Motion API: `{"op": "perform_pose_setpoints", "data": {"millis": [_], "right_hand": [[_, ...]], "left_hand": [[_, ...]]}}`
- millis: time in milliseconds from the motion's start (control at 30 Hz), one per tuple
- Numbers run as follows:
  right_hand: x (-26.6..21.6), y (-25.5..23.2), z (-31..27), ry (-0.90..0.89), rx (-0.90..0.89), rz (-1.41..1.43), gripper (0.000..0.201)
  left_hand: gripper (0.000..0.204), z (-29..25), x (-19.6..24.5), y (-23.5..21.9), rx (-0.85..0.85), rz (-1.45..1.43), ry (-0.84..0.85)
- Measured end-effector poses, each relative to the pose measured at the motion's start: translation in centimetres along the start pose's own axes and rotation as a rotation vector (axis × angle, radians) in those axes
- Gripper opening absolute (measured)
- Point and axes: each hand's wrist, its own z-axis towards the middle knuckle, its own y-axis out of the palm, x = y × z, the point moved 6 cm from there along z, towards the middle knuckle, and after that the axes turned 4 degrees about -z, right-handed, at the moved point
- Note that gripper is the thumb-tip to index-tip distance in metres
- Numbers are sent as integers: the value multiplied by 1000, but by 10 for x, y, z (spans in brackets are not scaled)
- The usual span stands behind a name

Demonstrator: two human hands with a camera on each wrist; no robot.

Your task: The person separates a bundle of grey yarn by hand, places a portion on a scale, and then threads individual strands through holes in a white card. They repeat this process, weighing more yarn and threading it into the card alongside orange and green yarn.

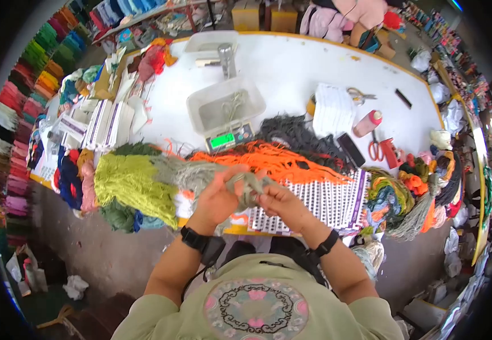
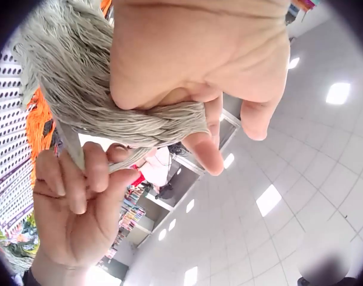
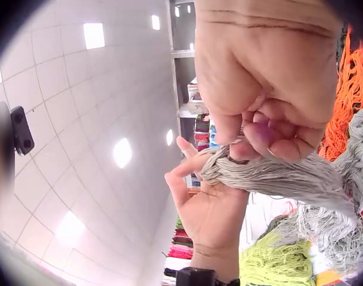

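Observation:
Both hands hold a skein of grey yarn [image 2: 80, 77] above the near edge of the table. My left hand [image 1: 216, 195] has the looped end of the skein round its fingers, and the strands cross below its palm in the left wrist view. Close on the right, my right hand [image 1: 283, 205] pinches a few strands between thumb and fingertips, with its other fingers curled in. The skein's loose strands [image 3: 294, 179] spread past the right hand in the right wrist view. More grey yarn [image 1: 192, 177] lies on the table behind the left hand.
Yellow-green yarn [image 1: 127, 184] is heaped at left, orange yarn [image 1: 280, 161] behind the hands. A plastic tub [image 1: 200, 116] sits on a scale with a lit display [image 1: 222, 140]. Printed sheets [image 1: 319, 207], red-handled scissors [image 1: 376, 148], a phone [image 1: 351, 149] and a thread cone [image 1: 367, 123] lie at right.

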Motion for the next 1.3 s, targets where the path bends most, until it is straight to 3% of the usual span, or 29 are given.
{"op": "perform_pose_setpoints", "data": {"millis": [67, 100, 133, 200, 300, 367, 400, 433, 467, 500, 533, 600, 633, 667, 700, 733, 767, 800, 833, 867, 900, 933, 1000, 1033, 1067, 1133, 1200, 1267, 1300], "right_hand": [[-21, -9, -15, -150, 208, -96, 13], [-31, -30, -23, -324, 372, -199, 12], [-36, -57, -33, -495, 533, -299, 11], [-55, -109, -69, -567, 851, -393, 18], [-44, -189, -133, -517, 725, 426, 28], [-49, -261, -196, -604, 637, 288, 24], [-67, -273, -234, -608, 1079, 286, 25], [-66, -339, -284, -798, 1189, -186, 26], [-77, -335, -321, -614, 1544, 56, 26], [-86, -348, -359, -582, 1860, -275, 27], [-89, -359, -362, -648, 1851, -280, 25], [-89, -348, -302, -486, 1673, -1296, 25], [-55, -373, -256, -302, 1437, -802, 30], [12, -431, -216, -33, 1138, -1832, 33], [37, -408, -165, -338, 964, -1086, 28], [10, -309, -108, -172, 820, -1100, 17], [23, -274, -70, -131, 669, -846, 12], [63, -267, -35, -260, 493, -918, 11], [106, -257, -8, -58, 401, -682, 12], [90, -222, 3, 337, 265, -636, 18], [100, -214, 20, 350, 171, -647, 20], [118, -220, 33, 358, 163, -636, 20], [128, -240, 56, -30, 375, -846, 20], [119, -248, 59, -12, 464, -581, 20], [109, -250, 60, -2, 457, -573, 20], [104, -263, 58, -22, 505, -536, 20], [102, -259, 54, -109, 452, -514, 19], [103, -241, 49, -1, 285, -768, 11], [99, -235, 48, -67, 267, -838, 15]], "left_hand": [[59, -4, 2, 10, 99, -74, -143], [64, -8, 9, 14, 97, -20, -185], [65, -18, 20, 3, 189, 65, -197], [63, -47, 51, -31, 386, 204, -132], [52, -113, 118, -132, 718, 136, 129], [39, -173, 185, -178, 951, 25, 361], [37, -199, 206, -184, 1065, 5, 488], [37, -206, 207, -170, 1096, 7, 472], [34, -203, 220, -145, 1041, 118, 565], [32, -196, 226, -129, 979, 228, 655], [32, -179, 208, -127, 979, 254, 555], [32, -124, 146, -129, 872, 233, 264], [33, -93, 103, -131, 763, 186, 69], [33, -63, 59, -123, 750, 274, -70], [30, -38, 17, -121, 746, 212, -185], [27, -18, -21, -127, 767, 253, -287], [25, 1, -59, -137, 733, 159, -380], [24, 17, -95, -148, 698, 153, -391], [24, 33, -123, -154, 662, 151, -403], [23, 45, -142, -153, 712, 191, -464], [22, 54, -158, -153, 761, 229, -527], [22, 61, -170, -156, 774, 228, -536], [24, 64, -185, -172, 861, 453, -621], [22, 66, -188, -176, 882, 523, -590], [22, 65, -194, -179, 894, 519, -598], [19, 71, -193, -175, 931, 794, -681], [19, 77, -196, -175, 948, 851, -673], [20, 88, -197, -181, 721, 1396, -697], [22, 92, -195, -174, 675, 1561, -547]]}}
